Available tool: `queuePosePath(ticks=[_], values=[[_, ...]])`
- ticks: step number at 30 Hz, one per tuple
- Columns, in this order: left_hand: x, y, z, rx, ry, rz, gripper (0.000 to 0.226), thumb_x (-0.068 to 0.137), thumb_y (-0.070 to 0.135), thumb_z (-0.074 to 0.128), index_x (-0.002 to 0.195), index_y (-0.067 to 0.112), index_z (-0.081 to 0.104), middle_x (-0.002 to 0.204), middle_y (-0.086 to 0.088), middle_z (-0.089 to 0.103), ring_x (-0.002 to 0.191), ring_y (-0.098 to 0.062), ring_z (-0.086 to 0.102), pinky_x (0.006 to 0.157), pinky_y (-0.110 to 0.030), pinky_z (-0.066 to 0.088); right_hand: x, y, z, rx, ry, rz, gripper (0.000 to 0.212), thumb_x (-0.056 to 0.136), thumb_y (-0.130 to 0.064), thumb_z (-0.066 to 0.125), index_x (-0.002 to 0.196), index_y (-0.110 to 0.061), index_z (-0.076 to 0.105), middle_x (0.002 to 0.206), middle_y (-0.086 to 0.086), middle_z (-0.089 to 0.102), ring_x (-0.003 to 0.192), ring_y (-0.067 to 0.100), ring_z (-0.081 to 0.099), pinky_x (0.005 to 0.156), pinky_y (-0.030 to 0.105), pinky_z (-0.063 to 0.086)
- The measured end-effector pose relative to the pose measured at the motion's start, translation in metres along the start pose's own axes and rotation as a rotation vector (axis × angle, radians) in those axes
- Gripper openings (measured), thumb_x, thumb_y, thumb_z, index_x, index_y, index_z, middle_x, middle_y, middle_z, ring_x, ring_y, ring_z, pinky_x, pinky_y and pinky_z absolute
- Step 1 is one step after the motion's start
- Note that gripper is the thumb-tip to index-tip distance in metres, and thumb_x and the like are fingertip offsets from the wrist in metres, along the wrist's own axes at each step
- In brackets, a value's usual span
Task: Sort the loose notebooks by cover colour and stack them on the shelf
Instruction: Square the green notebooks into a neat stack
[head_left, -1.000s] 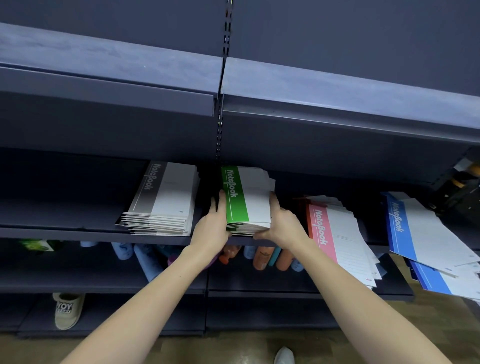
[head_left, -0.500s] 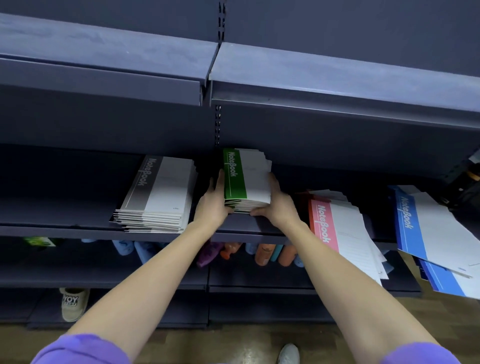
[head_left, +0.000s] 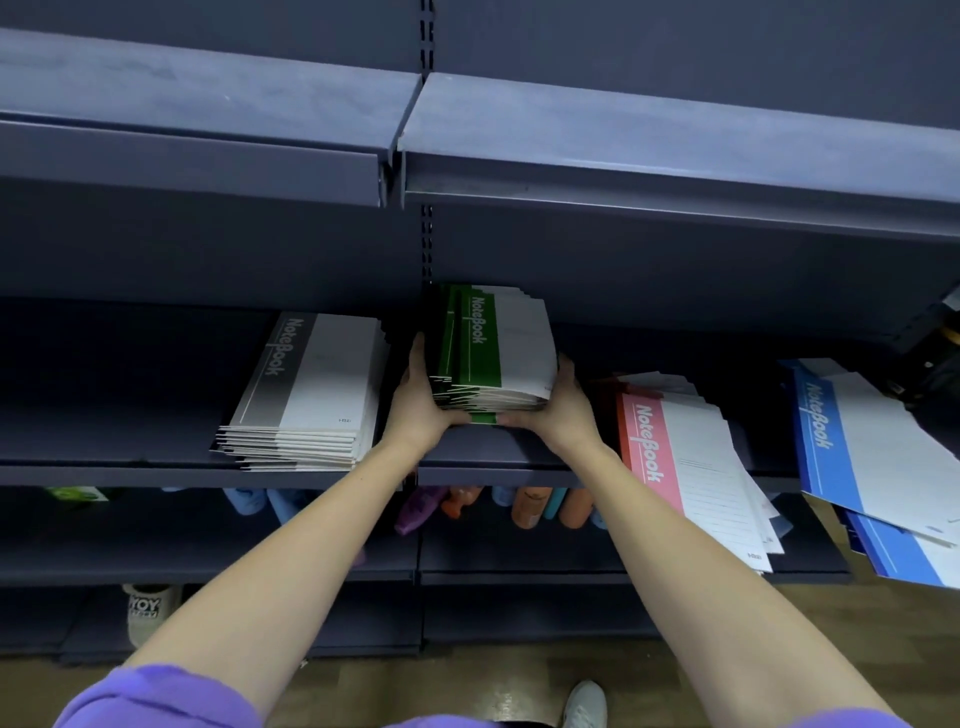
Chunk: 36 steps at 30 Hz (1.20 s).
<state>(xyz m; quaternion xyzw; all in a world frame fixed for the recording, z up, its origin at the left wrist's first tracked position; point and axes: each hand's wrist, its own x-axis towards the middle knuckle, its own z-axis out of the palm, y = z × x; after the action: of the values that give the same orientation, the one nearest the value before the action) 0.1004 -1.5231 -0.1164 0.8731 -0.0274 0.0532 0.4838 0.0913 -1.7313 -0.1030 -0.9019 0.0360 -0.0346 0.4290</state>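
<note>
As I face the shelf (head_left: 498, 452), my left hand (head_left: 422, 400) and right hand (head_left: 558, 410) grip the green stack (head_left: 493, 353) at 12 o'clock, grey stack (head_left: 311, 395) at 10, pink pile (head_left: 691, 467) at 2, blue pile (head_left: 872, 457) at 3.

Four notebook stacks (head_left: 493, 353), two hands (head_left: 421, 410)

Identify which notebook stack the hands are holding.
The green-covered stack, between left hand and right hand; the grey, pink and blue stacks lie untouched.
</note>
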Motion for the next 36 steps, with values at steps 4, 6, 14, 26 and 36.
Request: queuePosePath(ticks=[4, 6, 14, 26, 36], values=[[-0.004, -0.007, 0.003, -0.039, -0.016, -0.008, 0.122, 0.064, 0.018, 0.093, 0.158, 0.016, 0.014, 0.140, -0.003, 0.056, 0.127, -0.021, 0.052, 0.097, -0.022, 0.038, -0.004, 0.008, 0.004, 0.041, 0.005, 0.006, 0.108, 0.060, -0.030, 0.096, 0.145, -0.024, 0.030, 0.129, -0.001, 0.061, 0.111, 0.015, 0.058, 0.083, 0.028, 0.047], [0.001, -0.007, 0.005, -0.019, -0.009, -0.021, 0.111, 0.065, 0.015, 0.092, 0.154, 0.012, 0.025, 0.136, -0.005, 0.059, 0.125, -0.023, 0.054, 0.095, -0.023, 0.040, 0.002, 0.006, 0.004, 0.023, -0.018, -0.022, 0.104, 0.062, -0.027, 0.094, 0.145, -0.025, 0.032, 0.127, -0.002, 0.062, 0.109, 0.015, 0.058, 0.081, 0.028, 0.047], [0.013, -0.012, 0.016, 0.025, 0.062, -0.014, 0.048, 0.086, 0.020, 0.068, 0.130, 0.015, 0.050, 0.124, -0.010, 0.061, 0.109, -0.031, 0.061, 0.081, -0.028, 0.045, 0.018, -0.006, 0.011, -0.180, 0.015, -0.088, 0.097, 0.067, -0.023, 0.092, 0.144, -0.015, 0.033, 0.131, 0.014, 0.058, 0.112, 0.035, 0.061, 0.084, 0.040, 0.055], [-0.007, 0.010, -0.020, -0.224, 0.005, 0.047, 0.128, 0.054, 0.028, 0.098, 0.156, 0.016, 0.021, 0.149, 0.006, 0.043, 0.135, -0.011, 0.041, 0.105, -0.024, 0.034, 0.004, -0.019, -0.006, -0.067, -0.034, -0.222, 0.080, 0.085, -0.041, 0.074, 0.152, -0.023, 0.035, 0.149, 0.002, 0.042, 0.134, 0.019, 0.044, 0.102, 0.028, 0.042], [-0.009, 0.018, -0.019, -0.182, 0.093, 0.009, 0.075, 0.092, 0.041, 0.067, 0.154, 0.015, 0.032, 0.153, -0.002, 0.044, 0.139, -0.018, 0.041, 0.100, -0.018, 0.030, 0.001, -0.019, 0.009, 0.185, -0.052, -0.162, 0.084, 0.069, -0.057, 0.082, 0.141, -0.030, 0.046, 0.134, -0.009, 0.056, 0.122, 0.007, 0.055, 0.099, 0.029, 0.050]])
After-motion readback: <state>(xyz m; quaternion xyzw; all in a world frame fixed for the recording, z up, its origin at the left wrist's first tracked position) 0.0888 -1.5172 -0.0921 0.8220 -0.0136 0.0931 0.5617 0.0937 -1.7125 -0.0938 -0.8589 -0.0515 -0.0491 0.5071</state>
